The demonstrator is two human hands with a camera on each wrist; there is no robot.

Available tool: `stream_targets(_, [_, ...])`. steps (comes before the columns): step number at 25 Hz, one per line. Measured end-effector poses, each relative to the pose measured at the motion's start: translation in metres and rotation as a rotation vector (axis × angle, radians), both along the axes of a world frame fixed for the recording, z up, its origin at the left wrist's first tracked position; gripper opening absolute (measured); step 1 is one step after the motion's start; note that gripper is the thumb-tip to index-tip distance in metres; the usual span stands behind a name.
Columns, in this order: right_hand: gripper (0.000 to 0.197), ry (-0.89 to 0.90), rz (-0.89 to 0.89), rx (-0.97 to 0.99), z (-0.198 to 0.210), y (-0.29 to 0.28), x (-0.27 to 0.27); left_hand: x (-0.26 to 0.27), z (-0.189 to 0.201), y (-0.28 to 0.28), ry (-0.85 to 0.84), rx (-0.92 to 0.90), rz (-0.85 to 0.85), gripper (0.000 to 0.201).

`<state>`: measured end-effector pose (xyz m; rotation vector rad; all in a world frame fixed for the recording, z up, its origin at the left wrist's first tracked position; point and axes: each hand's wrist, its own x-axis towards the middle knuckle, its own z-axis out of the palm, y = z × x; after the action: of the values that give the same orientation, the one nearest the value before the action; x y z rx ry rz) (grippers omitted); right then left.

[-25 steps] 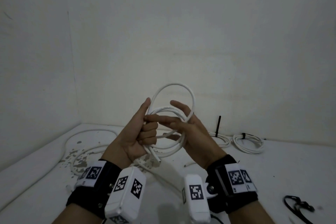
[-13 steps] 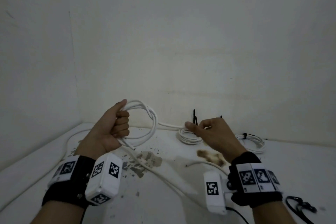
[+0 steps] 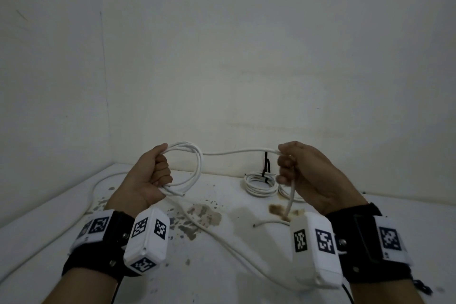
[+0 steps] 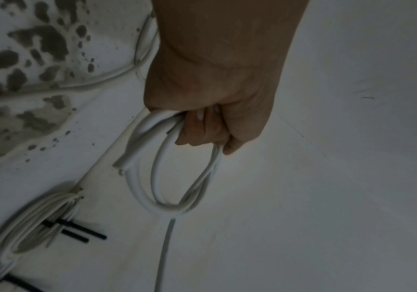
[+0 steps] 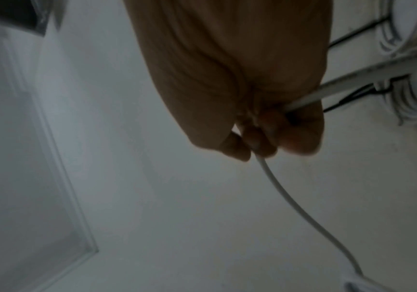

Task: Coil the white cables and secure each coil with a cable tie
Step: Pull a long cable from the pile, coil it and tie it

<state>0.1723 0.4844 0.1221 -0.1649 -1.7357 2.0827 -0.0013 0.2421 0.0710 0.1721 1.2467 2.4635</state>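
1. Two hands shared one cable. The left hand [image 3: 148, 177] was fisted round a small coil [image 3: 191, 168] of a few loops, fingers curled through it; the left wrist view showed the cut end [image 4: 121, 164] poking out below the fist.
2. The right hand [image 3: 303, 175] was closed round the running cable [image 3: 239, 152], which passed through the fist and dropped out below it toward the surface [image 3: 222, 266].
3. By my reading, the step in hand was coiling, mid-way: a span had been drawn out level between the hands, ready to become another loop. No tie was in either hand.
4. The next move likely called for bringing the right hand across to the left, laying the span as a loop matching the others, and letting the left fingers open just enough to take it without spilling the coil.
5. The slack [image 3: 222, 234] lay on the surface below and between the wrists, so several loops seemed left.
6. Farther back, near the wall, two finished coils [image 3: 260, 184] lay side by side, one partly hidden behind the right hand, with a black tie [image 3: 266, 166] standing up from the nearer one.
7. Stains [image 3: 204, 215] marked the surface under the hands.
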Motion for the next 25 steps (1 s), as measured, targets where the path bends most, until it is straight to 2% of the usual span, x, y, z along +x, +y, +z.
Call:
stream_targets(2, [0.016,0.037,0.166,0.014,0.005,-0.007,0.004,-0.002,0.002,-0.001,-0.024,0.066,0.004,0.065])
stream_targets(5, [0.028,0.032,0.297,0.068,0.004,-0.009,0.008,-0.001,0.005,-0.003,-0.035,0.09,-0.015,0.065])
stream_targets(7, [0.037,-0.016,0.364,0.208,0.003,-0.009,0.013,0.001,0.006,-0.002,-0.024,0.075,-0.009,0.064])
stream_targets(9, [0.034,-0.052,0.428,0.378,0.001,-0.011,0.016,0.003,0.007,0.002,-0.02,0.102,-0.031,0.061])
stream_targets(11, [0.032,-0.083,0.376,0.661,-0.003,-0.016,0.013,0.006,0.009,0.007,-0.031,0.187,-0.053,0.056])
stream_targets(13, [0.025,-0.057,0.16,1.101,-0.009,-0.022,0.004,0.01,0.012,0.012,-0.04,0.289,-0.069,0.053])
stream_targets(14, [0.024,-0.031,0.073,1.275,-0.013,-0.027,0.0,0.012,0.014,0.015,-0.041,0.334,-0.086,0.052])
stream_targets(15, [0.026,-0.011,0.026,1.369,-0.018,-0.032,-0.005,0.015,0.017,0.018,-0.041,0.367,-0.105,0.052])
stream_targets(18, [0.04,0.0,-0.014,1.368,-0.032,-0.048,-0.02,0.023,0.023,0.029,-0.023,0.381,-0.141,0.053])
stream_targets(20, [0.042,0.059,-0.06,1.388,-0.038,-0.058,-0.027,0.028,0.025,0.036,-0.014,0.369,-0.151,0.055])
stream_targets(23, [0.024,0.081,-0.061,1.351,-0.043,-0.056,-0.027,0.03,0.028,0.031,0.025,0.314,-0.132,0.046])
stream_targets(25, [0.02,-0.045,-0.041,1.307,-0.042,-0.043,-0.024,0.028,0.029,0.021,0.06,0.243,-0.139,0.046])
